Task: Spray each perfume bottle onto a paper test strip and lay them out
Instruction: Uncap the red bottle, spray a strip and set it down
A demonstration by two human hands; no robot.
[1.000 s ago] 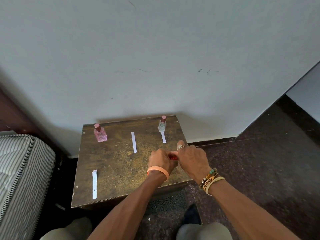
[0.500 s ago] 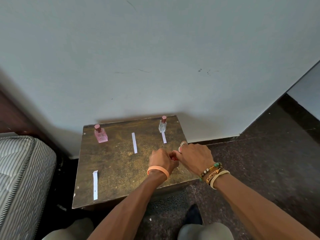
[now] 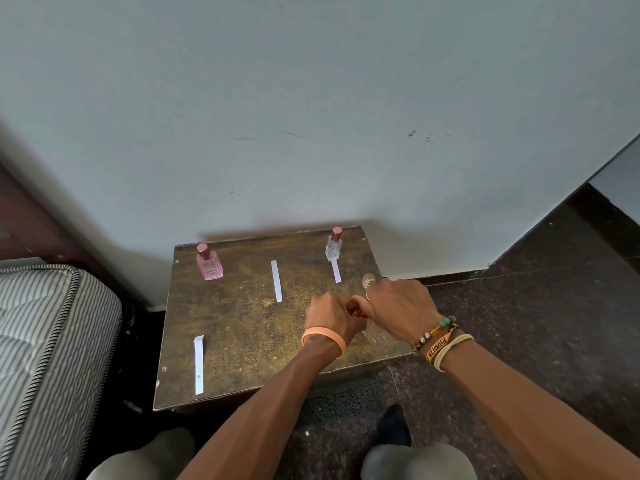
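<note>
fingers of the left hand (image 3: pixel 330 315) are curled right in, fist tight, wrapped round something small, and all that shows of it is a red piece (image 3: pixel 357 312) peeking out in the gap between the two hands. cap or bottle, can't tell, the fist hides the rest. right hand (image 3: pixel 403 304) is pressed up against it, thumb down on that red piece, the other fingers bent under, except the forefinger (image 3: pixel 368 281), ringed, which sticks up and forward, free of everything. both hands hover low over the right front part of the table (image 3: pixel 242 341). orange wristband (image 3: pixel 323 339) on the left wrist, beaded bracelets (image 3: pixel 436 341) on the right.

back row: pink bottle (image 3: pixel 209 268) upright at the far left corner, clear bottle (image 3: pixel 333 245) upright at the far right, both capped. far strip (image 3: pixel 336 270) lies flat with its end at the clear bottle's foot, middle strip (image 3: pixel 276 285) lies flat between the two bottles, near strip (image 3: pixel 198 364) lies flat by the front left edge, well apart from the rest. striped mattress (image 3: pixel 41 341) to the left of the table.

against a second ago: hands are locked together at the same spot, the right wrist has swung out to the right, the forefinger now points more forward than up, and the red piece, nearly hidden half a second back, shows again. bottles and strips haven't budged.
</note>
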